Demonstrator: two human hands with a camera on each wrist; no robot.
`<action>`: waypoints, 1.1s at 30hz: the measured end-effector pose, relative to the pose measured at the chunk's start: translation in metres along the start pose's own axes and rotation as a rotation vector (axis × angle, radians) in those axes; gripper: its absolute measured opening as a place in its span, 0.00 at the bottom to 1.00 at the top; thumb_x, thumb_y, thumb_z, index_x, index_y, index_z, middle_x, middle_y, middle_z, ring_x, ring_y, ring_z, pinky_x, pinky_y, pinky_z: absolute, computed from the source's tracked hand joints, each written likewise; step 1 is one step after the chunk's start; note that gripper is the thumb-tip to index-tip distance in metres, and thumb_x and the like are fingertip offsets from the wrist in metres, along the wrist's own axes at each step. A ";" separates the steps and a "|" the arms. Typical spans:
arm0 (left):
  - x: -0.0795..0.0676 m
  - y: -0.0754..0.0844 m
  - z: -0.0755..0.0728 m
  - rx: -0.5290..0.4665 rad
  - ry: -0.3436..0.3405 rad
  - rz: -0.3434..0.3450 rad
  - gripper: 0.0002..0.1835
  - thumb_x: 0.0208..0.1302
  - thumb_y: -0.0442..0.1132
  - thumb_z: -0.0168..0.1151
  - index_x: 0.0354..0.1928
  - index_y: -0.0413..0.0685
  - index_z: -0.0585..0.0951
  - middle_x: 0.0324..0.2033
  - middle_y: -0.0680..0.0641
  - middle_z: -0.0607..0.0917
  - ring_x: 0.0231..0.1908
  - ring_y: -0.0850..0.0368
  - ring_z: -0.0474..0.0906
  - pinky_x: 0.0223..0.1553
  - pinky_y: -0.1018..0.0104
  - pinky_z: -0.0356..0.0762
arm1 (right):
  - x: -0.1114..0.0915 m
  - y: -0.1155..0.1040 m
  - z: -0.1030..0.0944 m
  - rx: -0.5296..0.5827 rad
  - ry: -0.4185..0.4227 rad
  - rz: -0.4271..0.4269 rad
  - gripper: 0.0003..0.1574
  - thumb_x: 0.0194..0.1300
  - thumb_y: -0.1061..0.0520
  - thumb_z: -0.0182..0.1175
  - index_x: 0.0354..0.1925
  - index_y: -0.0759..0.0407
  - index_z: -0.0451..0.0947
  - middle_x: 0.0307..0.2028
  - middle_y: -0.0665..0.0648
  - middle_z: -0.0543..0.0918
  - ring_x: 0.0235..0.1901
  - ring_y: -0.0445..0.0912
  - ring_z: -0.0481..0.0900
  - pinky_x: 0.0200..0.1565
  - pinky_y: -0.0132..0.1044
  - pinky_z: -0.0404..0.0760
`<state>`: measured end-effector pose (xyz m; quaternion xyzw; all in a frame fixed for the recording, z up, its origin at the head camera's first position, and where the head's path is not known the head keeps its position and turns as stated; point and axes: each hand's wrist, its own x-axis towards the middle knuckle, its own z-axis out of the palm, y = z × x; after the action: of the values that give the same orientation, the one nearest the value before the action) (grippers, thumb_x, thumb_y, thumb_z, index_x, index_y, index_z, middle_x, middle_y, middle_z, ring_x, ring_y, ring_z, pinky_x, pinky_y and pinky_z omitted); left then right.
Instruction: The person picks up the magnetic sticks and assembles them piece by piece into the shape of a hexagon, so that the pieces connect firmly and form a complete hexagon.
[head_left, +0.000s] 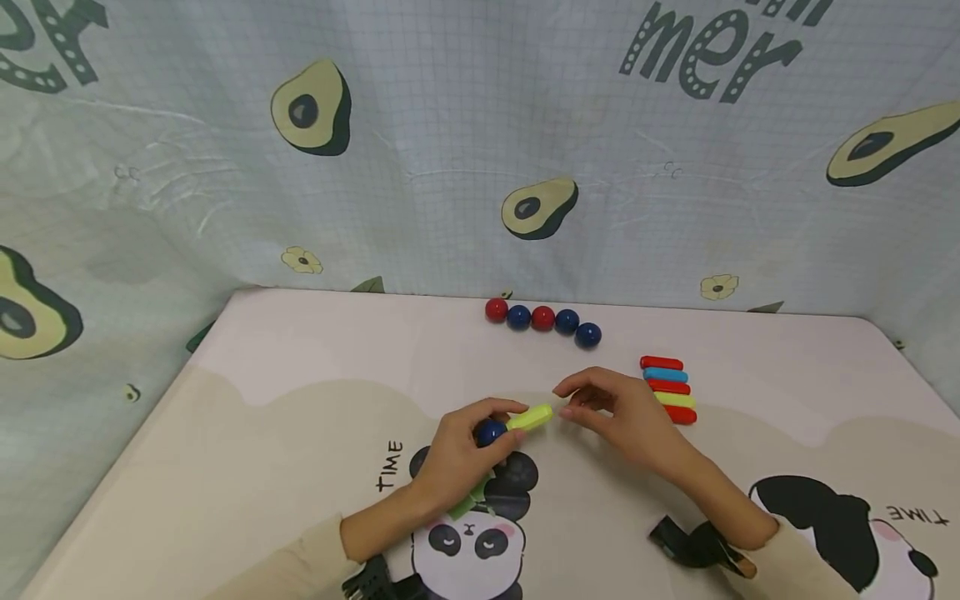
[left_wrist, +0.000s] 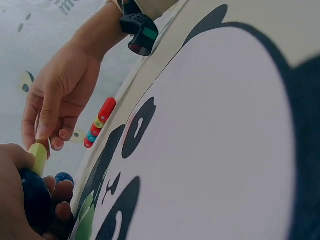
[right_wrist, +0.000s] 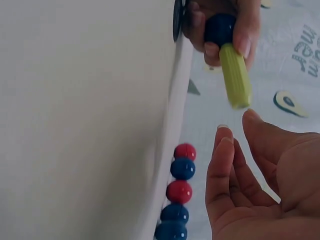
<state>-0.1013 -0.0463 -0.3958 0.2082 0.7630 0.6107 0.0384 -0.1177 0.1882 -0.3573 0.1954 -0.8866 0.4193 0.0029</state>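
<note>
In the head view my left hand (head_left: 459, 450) grips a dark blue ball (head_left: 491, 432) together with a short yellow-green stick (head_left: 531, 417). The stick points right and meets the ball at its near end; the right wrist view shows its ribbed side (right_wrist: 236, 77). Thumb and fingers of the left hand hide part of the ball. Just past the stick's free end is my right hand (head_left: 618, 412), its fingers loosely bent and thumb apart. Nothing lies between those fingertips, and a small gap to the stick shows in the right wrist view.
A row of red and blue balls (head_left: 543, 318) lies along the table's far edge. Right of them, beyond the right hand, several red, blue and yellow sticks (head_left: 666, 375) lie side by side. The table (head_left: 300, 450) carries printed pandas; a patterned cloth (head_left: 435, 125) hangs behind.
</note>
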 end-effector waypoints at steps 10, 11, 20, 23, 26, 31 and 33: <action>0.000 0.005 -0.002 -0.036 0.003 -0.051 0.17 0.65 0.34 0.61 0.56 0.50 0.80 0.31 0.50 0.77 0.24 0.49 0.76 0.23 0.74 0.70 | 0.016 0.023 -0.022 -0.034 0.165 0.094 0.19 0.61 0.58 0.66 0.51 0.58 0.78 0.46 0.57 0.82 0.38 0.45 0.82 0.37 0.29 0.79; 0.000 0.009 -0.002 -0.035 0.005 -0.047 0.17 0.65 0.32 0.61 0.55 0.48 0.80 0.31 0.50 0.77 0.24 0.48 0.76 0.23 0.74 0.70 | 0.019 0.025 -0.023 -0.031 0.177 0.111 0.20 0.62 0.57 0.65 0.52 0.58 0.77 0.47 0.58 0.81 0.39 0.46 0.83 0.37 0.29 0.79; -0.004 0.034 -0.006 -0.044 0.022 -0.016 0.15 0.63 0.31 0.62 0.52 0.41 0.80 0.29 0.48 0.78 0.23 0.44 0.75 0.22 0.75 0.69 | 0.043 0.032 -0.022 -0.027 0.237 0.269 0.27 0.65 0.53 0.62 0.60 0.56 0.71 0.57 0.62 0.70 0.40 0.51 0.82 0.33 0.36 0.79; -0.004 0.034 -0.006 -0.046 0.033 -0.005 0.14 0.63 0.31 0.63 0.51 0.41 0.81 0.29 0.47 0.78 0.22 0.43 0.75 0.22 0.74 0.69 | 0.048 0.033 -0.020 -0.030 0.227 0.307 0.28 0.66 0.53 0.62 0.62 0.57 0.70 0.58 0.62 0.71 0.37 0.50 0.82 0.31 0.35 0.77; -0.004 0.033 -0.005 -0.049 0.039 -0.005 0.14 0.62 0.31 0.64 0.51 0.41 0.81 0.29 0.48 0.78 0.22 0.42 0.76 0.22 0.74 0.69 | 0.052 0.033 -0.018 -0.041 0.222 0.340 0.28 0.65 0.54 0.62 0.62 0.58 0.69 0.58 0.62 0.72 0.34 0.50 0.81 0.30 0.34 0.77; -0.004 0.032 -0.004 -0.051 0.041 -0.005 0.14 0.62 0.31 0.64 0.50 0.41 0.81 0.28 0.48 0.78 0.22 0.42 0.76 0.22 0.75 0.69 | 0.057 0.034 -0.014 -0.063 0.238 0.387 0.28 0.65 0.55 0.63 0.61 0.59 0.69 0.57 0.64 0.74 0.37 0.52 0.78 0.33 0.34 0.79; -0.005 0.032 -0.004 -0.051 0.041 -0.006 0.13 0.61 0.31 0.64 0.49 0.41 0.81 0.28 0.48 0.78 0.22 0.42 0.76 0.22 0.75 0.69 | 0.059 0.036 -0.013 -0.078 0.243 0.405 0.28 0.65 0.55 0.63 0.60 0.60 0.70 0.57 0.64 0.75 0.40 0.54 0.77 0.35 0.35 0.79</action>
<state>-0.0896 -0.0460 -0.3652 0.1925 0.7485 0.6339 0.0300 -0.1868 0.1982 -0.3653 -0.0384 -0.9163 0.3972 0.0331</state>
